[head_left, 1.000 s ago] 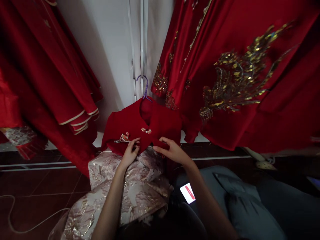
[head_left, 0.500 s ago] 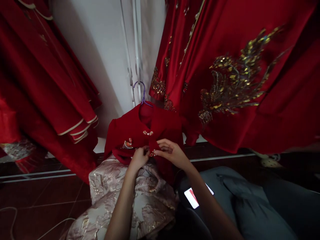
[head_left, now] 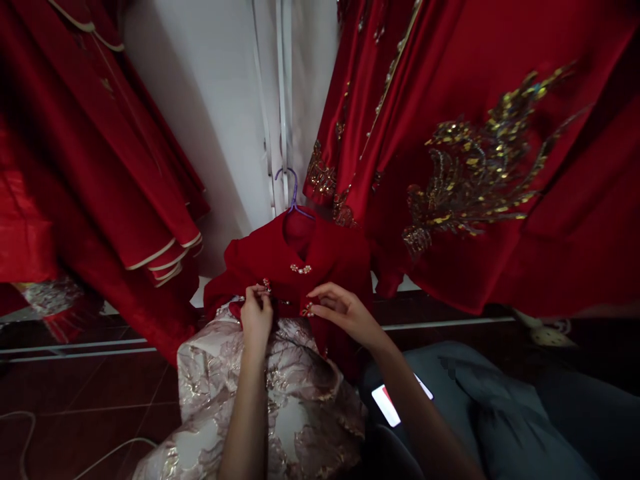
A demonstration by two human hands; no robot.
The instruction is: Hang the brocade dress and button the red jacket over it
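Note:
A small red jacket [head_left: 295, 267] hangs on a purple hanger [head_left: 293, 193] over a pale floral brocade skirt [head_left: 280, 407]. A beaded clasp [head_left: 300, 269] sits below its collar. My left hand [head_left: 256, 315] is closed, pinching the jacket's left front edge by a jewelled ornament. My right hand [head_left: 340, 310] pinches the right front edge, where a second small clasp [head_left: 306, 311] shows at my fingertips. Both hands hold the two edges a short way apart.
Long red gowns hang on the left [head_left: 100, 167] and on the right, one with gold sequin embroidery [head_left: 480, 160]. A white wall with a metal rail [head_left: 280, 100] stands behind. A lit phone [head_left: 395, 403] rests on my grey lap. A cable [head_left: 75, 460] lies on the dark floor.
My hands met at the jacket's front half a second ago. Now the left hand has drawn back to the left with the fabric edge, and the view has shifted slightly.

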